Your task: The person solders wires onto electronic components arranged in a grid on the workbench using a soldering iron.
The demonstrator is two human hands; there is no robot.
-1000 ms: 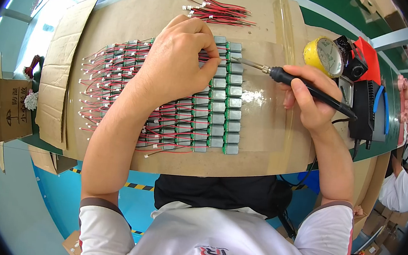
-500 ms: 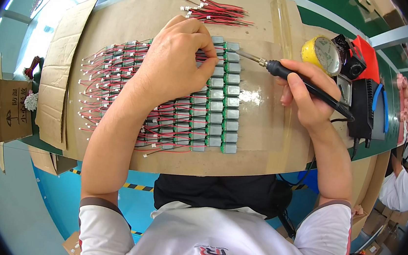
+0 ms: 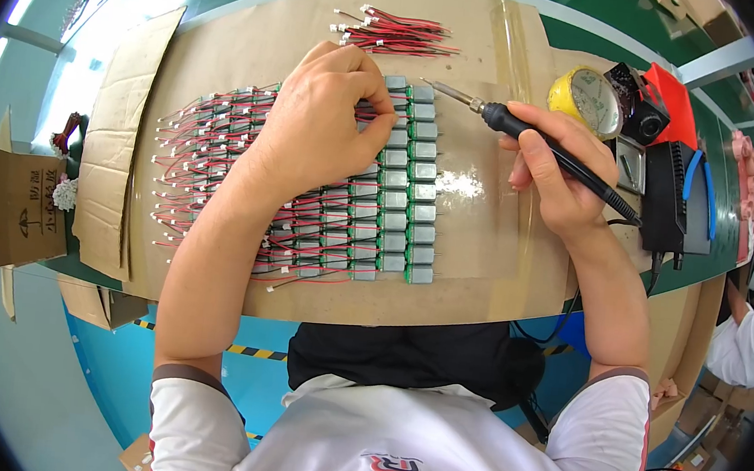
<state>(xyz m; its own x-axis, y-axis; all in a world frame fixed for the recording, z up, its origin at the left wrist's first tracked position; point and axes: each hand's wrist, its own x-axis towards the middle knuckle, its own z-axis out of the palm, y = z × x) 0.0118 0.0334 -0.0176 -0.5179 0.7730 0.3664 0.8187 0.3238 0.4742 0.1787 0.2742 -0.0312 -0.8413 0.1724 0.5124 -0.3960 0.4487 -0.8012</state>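
Observation:
My right hand (image 3: pixel 570 168) grips a black-handled soldering iron (image 3: pixel 544 147). Its metal tip points left, just above the top end of the outermost column of small motors. These grey motors (image 3: pixel 396 202) with green boards lie in close columns on the cardboard, many trailing red and black wires toward the left. Over the upper part of the rows, my left hand (image 3: pixel 325 112) is closed in a pinch, thumb against fingers. A red wire shows in the gap by its fingertips; the exact grip point is partly hidden.
Loose red and black wires (image 3: pixel 392 31) with white connectors lie beyond the motors. To the right are a yellow tape roll (image 3: pixel 585 103), a black soldering station (image 3: pixel 667 195) and blue-handled pliers (image 3: pixel 700 194). A folded cardboard piece (image 3: pixel 123 143) and an open carton (image 3: pixel 21 210) are at left.
The soldering iron's tip has drawn back from beside the top motors to just above them. My left hand keeps its pinch near the same motors. The whole view has shifted slightly.

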